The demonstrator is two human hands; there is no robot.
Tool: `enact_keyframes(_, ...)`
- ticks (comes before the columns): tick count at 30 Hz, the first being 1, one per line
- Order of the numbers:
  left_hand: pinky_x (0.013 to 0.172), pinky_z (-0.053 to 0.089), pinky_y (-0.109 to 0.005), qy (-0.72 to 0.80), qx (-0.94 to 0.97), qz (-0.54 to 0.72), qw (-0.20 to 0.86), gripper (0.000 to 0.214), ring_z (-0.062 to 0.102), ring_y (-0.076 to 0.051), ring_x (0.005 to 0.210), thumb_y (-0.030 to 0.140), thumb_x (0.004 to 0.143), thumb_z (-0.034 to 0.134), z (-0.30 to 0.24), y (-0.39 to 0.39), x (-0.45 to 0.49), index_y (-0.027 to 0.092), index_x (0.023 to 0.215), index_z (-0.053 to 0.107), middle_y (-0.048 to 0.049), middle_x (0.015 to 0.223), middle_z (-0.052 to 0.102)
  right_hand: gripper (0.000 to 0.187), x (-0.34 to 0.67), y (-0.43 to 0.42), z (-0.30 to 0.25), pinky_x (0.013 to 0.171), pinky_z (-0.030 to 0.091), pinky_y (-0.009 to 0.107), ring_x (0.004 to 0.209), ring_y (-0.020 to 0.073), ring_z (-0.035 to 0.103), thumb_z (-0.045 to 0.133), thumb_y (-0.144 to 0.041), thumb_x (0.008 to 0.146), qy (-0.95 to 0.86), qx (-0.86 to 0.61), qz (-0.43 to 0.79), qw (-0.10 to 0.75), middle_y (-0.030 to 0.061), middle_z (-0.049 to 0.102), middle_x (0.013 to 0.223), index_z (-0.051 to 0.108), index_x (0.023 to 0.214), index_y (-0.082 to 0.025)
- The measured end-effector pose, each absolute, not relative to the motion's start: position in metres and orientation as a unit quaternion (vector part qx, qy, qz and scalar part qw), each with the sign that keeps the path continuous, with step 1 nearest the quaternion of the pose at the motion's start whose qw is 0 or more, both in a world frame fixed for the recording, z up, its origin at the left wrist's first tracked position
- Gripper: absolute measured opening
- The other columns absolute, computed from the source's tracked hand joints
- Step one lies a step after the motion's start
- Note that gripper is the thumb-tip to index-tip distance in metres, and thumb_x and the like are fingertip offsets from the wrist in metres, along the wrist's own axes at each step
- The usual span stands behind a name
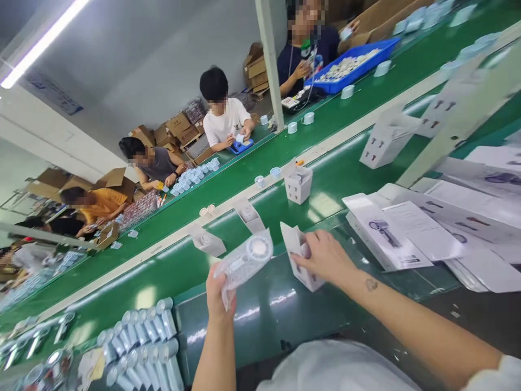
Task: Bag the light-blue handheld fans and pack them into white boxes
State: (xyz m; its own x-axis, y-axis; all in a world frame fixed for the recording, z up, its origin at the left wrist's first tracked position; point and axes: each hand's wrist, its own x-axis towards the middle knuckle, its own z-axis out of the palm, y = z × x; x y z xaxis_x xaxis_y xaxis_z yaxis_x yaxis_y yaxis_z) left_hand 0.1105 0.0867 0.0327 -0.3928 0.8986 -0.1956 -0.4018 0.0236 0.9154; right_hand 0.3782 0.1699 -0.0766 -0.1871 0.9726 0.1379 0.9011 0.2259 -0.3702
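Observation:
My left hand [221, 293] grips a bagged device [248, 258] by its lower end. The device has a round white head and a handle, wrapped in a clear plastic bag; its exact kind I cannot tell. Close to its right, on the dark green bench, stands an open white carton [296, 250] with its flap raised. My right hand [321, 255] is closed on that carton's upper edge, thumb at its front and fingers over the top. The bagged device is outside the carton, a short way left of it.
Printed flat cartons [407, 233] are stacked on the right. Light blue handled parts [142, 336] lie in rows at lower left. Open white cartons [298, 184] stand on the green conveyor belt [337, 168]. A slanted post [451, 125] crosses at right. Several co-workers sit across the belt.

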Motion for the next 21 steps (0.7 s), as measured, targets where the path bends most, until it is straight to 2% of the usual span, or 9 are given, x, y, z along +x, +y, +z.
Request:
enact_keyframes(3, 0.048, 0.042, -0.024, 0.528, 0.32, 0.632, 0.468, 0.043, 0.054, -0.013, 0.047, 0.053, 0.06, 0.077, 0.063, 0.099, 0.142, 0.018, 0.08, 0.065, 0.0003, 0.059, 0.062, 0.055, 0.342, 0.144, -0.095, 0.075, 0.046, 0.041, 0.083, 0.0292, 0.052, 0.057, -0.071, 0.086, -0.79, -0.531, 0.049, 0.304, 0.013, 0.055, 0.085, 0.06, 0.086, -0.016)
enact_keyframes(6, 0.052, 0.043, -0.025, 0.632, 0.41, 0.527, 0.395, 0.031, 0.053, -0.014, 0.051, 0.044, 0.065, 0.074, 0.072, 0.096, 0.169, 0.019, 0.08, 0.065, 0.0007, 0.06, 0.061, 0.064, 0.321, 0.118, -0.109, 0.074, 0.047, 0.043, 0.085, 0.0309, 0.052, 0.052, -0.076, 0.086, -0.8, -0.483, 0.044, 0.353, 0.0155, 0.056, 0.088, 0.063, 0.094, -0.013)
enact_keyframes(8, 0.065, 0.046, -0.027, 0.697, 0.482, 0.438, 0.3, 0.023, 0.059, -0.016, 0.065, 0.034, 0.064, 0.073, 0.076, 0.085, 0.176, 0.019, 0.08, 0.067, -0.0012, 0.071, 0.065, 0.056, 0.321, 0.103, -0.111, 0.078, 0.048, 0.045, 0.093, 0.0333, 0.053, 0.053, -0.067, 0.091, -0.83, -0.436, 0.065, 0.343, 0.0178, 0.058, 0.095, 0.063, 0.099, -0.012)
enact_keyframes(10, 0.072, 0.046, -0.028, 0.738, 0.524, 0.357, 0.233, 0.018, 0.06, -0.017, 0.075, 0.029, 0.065, 0.07, 0.082, 0.071, 0.177, 0.019, 0.08, 0.068, -0.002, 0.078, 0.066, 0.034, 0.33, 0.092, -0.11, 0.084, 0.048, 0.045, 0.098, 0.0331, 0.053, 0.054, -0.046, 0.097, -0.857, -0.387, 0.087, 0.329, 0.0171, 0.06, 0.098, 0.062, 0.101, -0.013)
enact_keyframes(12, 0.072, 0.044, -0.028, 0.766, 0.524, 0.295, 0.228, 0.014, 0.059, -0.017, 0.076, 0.028, 0.069, 0.065, 0.092, 0.06, 0.175, 0.019, 0.08, 0.068, -0.0017, 0.078, 0.066, 0.015, 0.341, 0.09, -0.109, 0.085, 0.047, 0.043, 0.095, 0.0305, 0.054, 0.052, -0.024, 0.097, -0.868, -0.357, 0.099, 0.33, 0.0146, 0.062, 0.095, 0.063, 0.101, -0.014)
enact_keyframes(13, 0.07, 0.043, -0.027, 0.777, 0.519, 0.267, 0.237, 0.013, 0.058, -0.017, 0.075, 0.028, 0.071, 0.063, 0.098, 0.056, 0.175, 0.019, 0.08, 0.067, -0.0014, 0.078, 0.065, 0.013, 0.346, 0.091, -0.109, 0.084, 0.047, 0.041, 0.092, 0.0291, 0.055, 0.052, -0.019, 0.096, -0.871, -0.346, 0.102, 0.334, 0.0133, 0.063, 0.093, 0.064, 0.099, -0.015)
enact_keyframes(18, 0.063, 0.036, -0.027, 0.799, 0.543, 0.152, 0.21, 0.01, 0.05, -0.016, 0.068, 0.029, 0.074, 0.062, 0.115, 0.063, 0.188, 0.02, 0.07, 0.062, -0.0002, 0.07, 0.059, 0.017, 0.351, 0.099, -0.109, 0.07, 0.043, 0.034, 0.08, 0.0236, 0.055, 0.056, -0.02, 0.097, -0.886, -0.282, 0.107, 0.353, 0.0071, 0.065, 0.079, 0.067, 0.084, -0.021)
enact_keyframes(21, 0.061, 0.035, -0.027, 0.82, 0.517, 0.168, 0.181, 0.019, 0.046, -0.015, 0.064, 0.035, 0.077, 0.062, 0.12, 0.07, 0.197, 0.02, 0.066, 0.057, 0.0008, 0.064, 0.054, 0.023, 0.343, 0.096, -0.108, 0.068, 0.038, 0.035, 0.077, 0.022, 0.054, 0.057, -0.023, 0.098, -0.878, -0.276, 0.086, 0.381, 0.0055, 0.065, 0.074, 0.069, 0.078, -0.022)
